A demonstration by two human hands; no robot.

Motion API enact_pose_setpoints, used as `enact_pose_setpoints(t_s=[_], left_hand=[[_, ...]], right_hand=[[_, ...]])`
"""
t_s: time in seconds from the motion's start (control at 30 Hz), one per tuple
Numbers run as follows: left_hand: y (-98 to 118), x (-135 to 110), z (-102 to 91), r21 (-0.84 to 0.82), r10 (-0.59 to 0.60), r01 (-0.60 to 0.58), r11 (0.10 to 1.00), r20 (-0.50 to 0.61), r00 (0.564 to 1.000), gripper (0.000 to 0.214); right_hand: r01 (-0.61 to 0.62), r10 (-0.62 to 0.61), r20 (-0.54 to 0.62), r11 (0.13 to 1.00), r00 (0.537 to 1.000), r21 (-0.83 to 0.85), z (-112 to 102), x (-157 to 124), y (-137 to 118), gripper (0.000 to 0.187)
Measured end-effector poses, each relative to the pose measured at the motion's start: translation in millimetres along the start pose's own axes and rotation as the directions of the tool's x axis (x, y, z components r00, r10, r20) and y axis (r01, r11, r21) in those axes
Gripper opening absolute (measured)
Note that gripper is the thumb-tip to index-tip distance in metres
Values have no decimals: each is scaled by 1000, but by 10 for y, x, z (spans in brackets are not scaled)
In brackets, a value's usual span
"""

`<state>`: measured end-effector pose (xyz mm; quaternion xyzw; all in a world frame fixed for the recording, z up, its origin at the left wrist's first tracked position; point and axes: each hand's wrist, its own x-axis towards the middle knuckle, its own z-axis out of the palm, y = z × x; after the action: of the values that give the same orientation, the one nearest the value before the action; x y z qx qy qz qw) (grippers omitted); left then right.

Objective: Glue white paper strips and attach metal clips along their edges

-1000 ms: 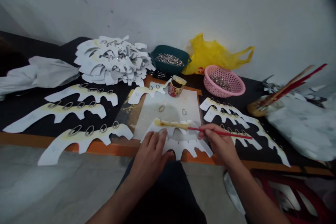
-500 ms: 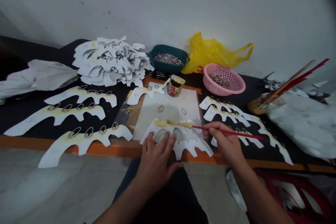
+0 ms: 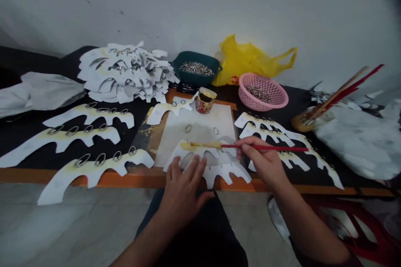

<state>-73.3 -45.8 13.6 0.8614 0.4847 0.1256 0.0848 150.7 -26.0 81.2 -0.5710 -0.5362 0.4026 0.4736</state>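
Observation:
My left hand (image 3: 183, 190) lies flat with fingers spread, pressing down a white scalloped paper cutout (image 3: 219, 173). My right hand (image 3: 263, 160) is shut on a thin red-handled brush (image 3: 266, 147), whose yellow, glue-coated bristles (image 3: 205, 144) touch the paper's upper edge. A yellowish smear of glue runs along that edge. Just beyond it, a white board (image 3: 196, 127) holds two metal rings (image 3: 188, 128). A small printed glue tin (image 3: 204, 101) stands at the board's far end.
Paper cutouts with rings attached (image 3: 94, 167) lie at both sides on the black tabletop (image 3: 140, 110). Behind are a cutout pile (image 3: 123, 73), green tray of rings (image 3: 196, 69), pink basket (image 3: 261, 91) and yellow bag (image 3: 247, 60). Brushes (image 3: 338, 96) and white cloth (image 3: 354, 142) are right.
The brush now lies flatter and its bristles have moved left along the paper edge. My right hand has shifted slightly left, and the whole view has drifted slightly left.

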Motion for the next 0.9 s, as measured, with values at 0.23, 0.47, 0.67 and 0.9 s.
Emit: enact_pose_setpoints(t_s=[0.23,0.47,0.67,0.9], left_hand=[[-11,-1,4,-15,2,-2,1000,9,1000,76],[-17,4,-2,-9,2,-2,1000,11,1000,75],[-18,7,14,-20,2,-1,1000,31,1000,76],[-4,16,-12,5,-24,24,1000,73,997,74]], right_hand=[[1,-3,-12,990,1000,-144,-126,57,-179,13],[-5,14,57,989,998,-146,-154,35,-115,15],[57,-61,-21,988,998,-144,-374,-51,46,13],[22,4,137,981,991,-194,-464,-268,224,14]])
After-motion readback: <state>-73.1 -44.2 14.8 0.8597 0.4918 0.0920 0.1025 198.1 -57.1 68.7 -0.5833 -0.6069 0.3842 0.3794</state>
